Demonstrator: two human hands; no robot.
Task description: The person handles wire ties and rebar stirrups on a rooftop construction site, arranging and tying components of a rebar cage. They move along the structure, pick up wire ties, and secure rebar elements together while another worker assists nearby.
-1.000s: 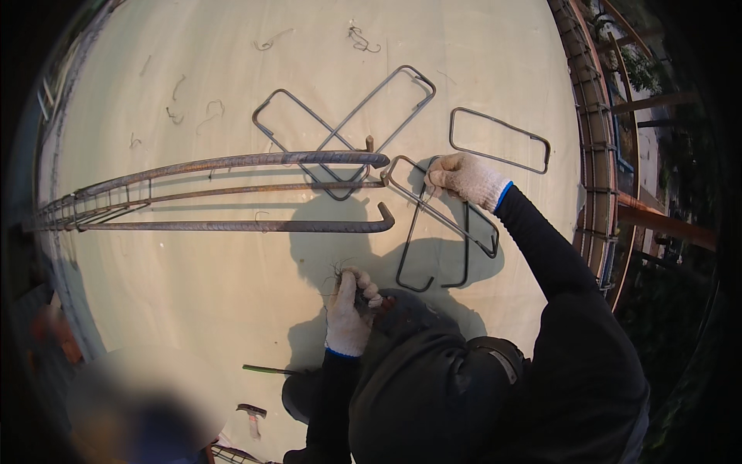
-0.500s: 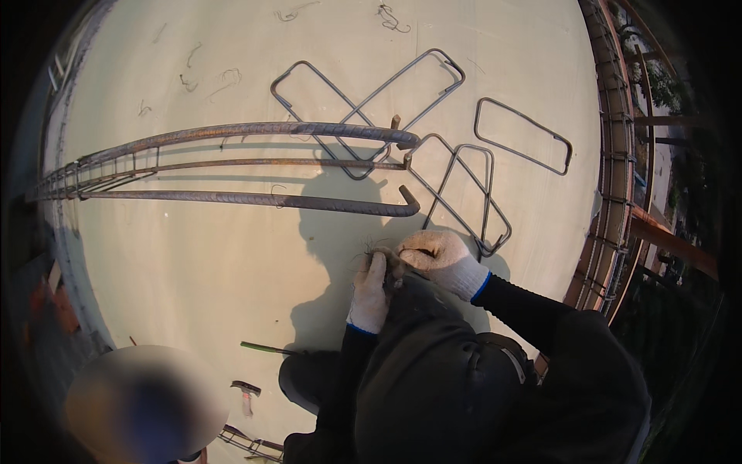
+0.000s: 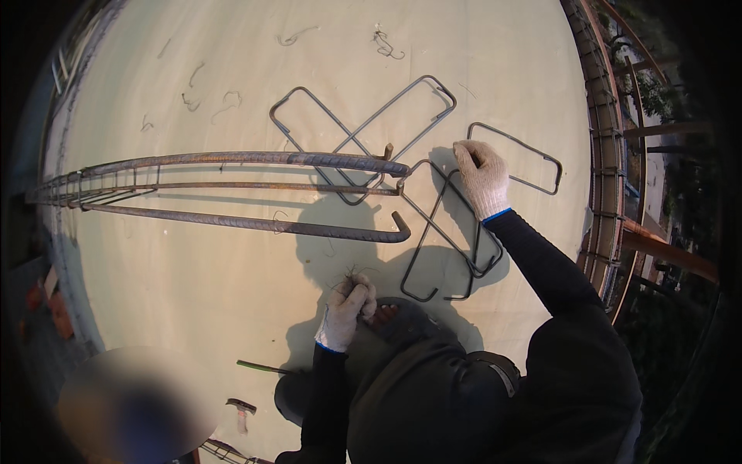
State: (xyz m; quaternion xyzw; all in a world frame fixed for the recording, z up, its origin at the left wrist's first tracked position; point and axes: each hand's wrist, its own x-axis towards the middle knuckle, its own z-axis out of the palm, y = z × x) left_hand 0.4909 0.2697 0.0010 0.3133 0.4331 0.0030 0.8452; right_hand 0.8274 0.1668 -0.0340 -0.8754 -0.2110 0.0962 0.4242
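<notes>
My left hand [image 3: 345, 311], in a white knit glove with a blue cuff, is closed around a small bunch of thin tie wires [image 3: 352, 272] whose ends stick out above the fingers. To the right and farther out, my gloved right hand [image 3: 483, 174] is raised with its fingers curled together; whatever they hold, if anything, is hidden. Beneath and beside it lie bent steel stirrups [image 3: 437, 232], two of them overlapping, with a single stirrup [image 3: 558, 178] just to the right. Rusty ribbed rebars [image 3: 255, 223] with hooked ends reach in from the left, joined by stirrups at their far-left part.
Two crossed stirrups [image 3: 386, 106] lie beyond the bar ends. Wire scraps [image 3: 386, 46] dot the pale deck. A hammer [image 3: 241, 404] and a green rod [image 3: 259, 366] lie near my left side, close to a person in a pale round hat [image 3: 85, 394]. Reinforcement [image 3: 610, 139] lines the right edge.
My hands, together half a second ago, have parted. The right has swung out and away toward the stirrups; the left has shifted slightly left and nearer, still gripping the wires.
</notes>
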